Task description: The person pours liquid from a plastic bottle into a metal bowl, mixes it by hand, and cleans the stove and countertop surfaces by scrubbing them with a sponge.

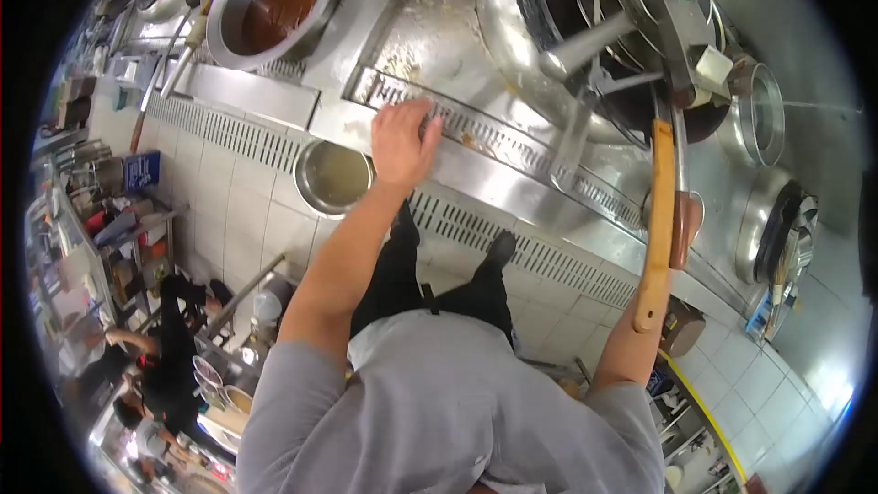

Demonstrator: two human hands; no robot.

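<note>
the left hand [402, 142] lies at the front edge of the steel surface [494, 185], beside its slotted channel [494, 141], fingers loosely bent and thumb spread away from them. just left of that hand and lower down is a round steel pot [313, 188] of pale liquid; farther forward and left, a larger pot [222, 29] holds reddish-brown liquid. well to the hand's right sits a dark wok [544, 23] crowded with round strainers and metal tools. the right forearm [625, 352] reaches forward behind a long wooden handle [653, 229], with a darker brown handle [680, 233] just beside it; the right hand is mostly hidden there, so one cannot tell whether it grips either. well back and left of the left hand, a person in black [174, 343] stands near loaded racks
</note>
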